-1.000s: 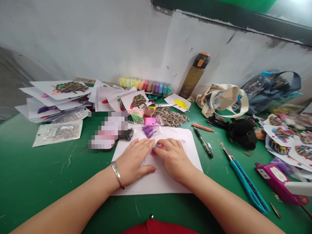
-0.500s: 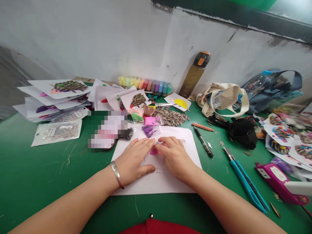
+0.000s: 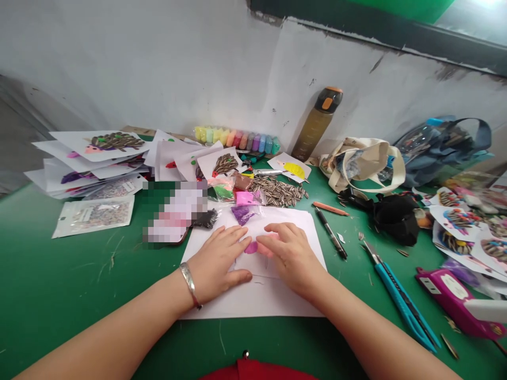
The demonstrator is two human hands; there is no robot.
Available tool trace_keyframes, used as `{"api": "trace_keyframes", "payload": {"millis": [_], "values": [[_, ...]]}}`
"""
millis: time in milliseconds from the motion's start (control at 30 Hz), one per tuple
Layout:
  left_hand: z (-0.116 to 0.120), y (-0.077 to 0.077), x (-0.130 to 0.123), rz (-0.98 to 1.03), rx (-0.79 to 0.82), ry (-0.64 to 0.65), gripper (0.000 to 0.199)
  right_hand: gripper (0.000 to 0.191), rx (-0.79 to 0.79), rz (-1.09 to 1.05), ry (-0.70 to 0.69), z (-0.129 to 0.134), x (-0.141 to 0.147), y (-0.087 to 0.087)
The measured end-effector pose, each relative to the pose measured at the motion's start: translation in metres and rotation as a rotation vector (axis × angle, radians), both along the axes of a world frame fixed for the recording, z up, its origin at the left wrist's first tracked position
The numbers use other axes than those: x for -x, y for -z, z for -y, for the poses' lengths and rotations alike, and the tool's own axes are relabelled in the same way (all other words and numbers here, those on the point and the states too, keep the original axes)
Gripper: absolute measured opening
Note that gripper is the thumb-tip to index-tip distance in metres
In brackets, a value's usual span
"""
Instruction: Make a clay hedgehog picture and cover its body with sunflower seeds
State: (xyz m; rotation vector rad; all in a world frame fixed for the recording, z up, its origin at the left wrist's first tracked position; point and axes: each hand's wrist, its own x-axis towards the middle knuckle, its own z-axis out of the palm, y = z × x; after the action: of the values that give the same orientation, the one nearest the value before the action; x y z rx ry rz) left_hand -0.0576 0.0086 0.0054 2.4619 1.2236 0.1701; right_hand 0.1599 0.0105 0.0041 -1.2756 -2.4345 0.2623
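My left hand (image 3: 222, 259) lies flat on the white paper (image 3: 237, 310), fingers stretched out and thumb apart. A small magenta clay piece (image 3: 251, 247) sits on the paper by its fingertips. Just right of that is pink clay (image 3: 264, 248), partly covered by my right hand (image 3: 295, 258). The right hand hovers over the pink clay with fingers bent and apart, its index fingertip close to the magenta piece. I see nothing gripped in it. Beyond the fingers, a purple clay packet (image 3: 242, 214) rests at the paper's far edge.
Sunflower seeds (image 3: 279, 191) are heaped behind the paper. To the right lie a pen (image 3: 331, 233), an orange pencil (image 3: 331, 208) and a blue utility knife (image 3: 402, 295). Stacked pictures (image 3: 87, 158) and a bead packet (image 3: 93, 216) are at left; a bottle (image 3: 317, 124) stands behind.
My right hand has lifted and opened a little, moving right, so more of the magenta and pink clay shows. My left hand has barely moved. The view has shifted slightly.
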Motion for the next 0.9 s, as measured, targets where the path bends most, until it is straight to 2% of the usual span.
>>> {"api": "trace_keyframes", "payload": {"millis": [167,367,567,733,900], "values": [[0.001,0.001,0.0,0.007,-0.037,0.007,0.062,0.035,0.023,0.056,-0.064,0.002,0.002,0.001],[0.002,0.002,0.001,0.002,-0.031,0.02,0.062,0.036,-0.057,0.011,-0.047,0.005,-0.008,-0.006],[0.002,-0.002,0.0,-0.047,-0.013,0.026,0.059,0.032,-0.007,0.121,-0.165,0.016,-0.006,-0.004],[0.001,-0.004,-0.001,-0.048,0.003,0.028,0.06,0.03,-0.017,0.17,-0.162,0.016,-0.003,0.002],[0.002,-0.004,-0.001,-0.062,-0.005,0.027,0.06,0.034,-0.017,0.146,-0.148,0.014,-0.006,0.0]]}}
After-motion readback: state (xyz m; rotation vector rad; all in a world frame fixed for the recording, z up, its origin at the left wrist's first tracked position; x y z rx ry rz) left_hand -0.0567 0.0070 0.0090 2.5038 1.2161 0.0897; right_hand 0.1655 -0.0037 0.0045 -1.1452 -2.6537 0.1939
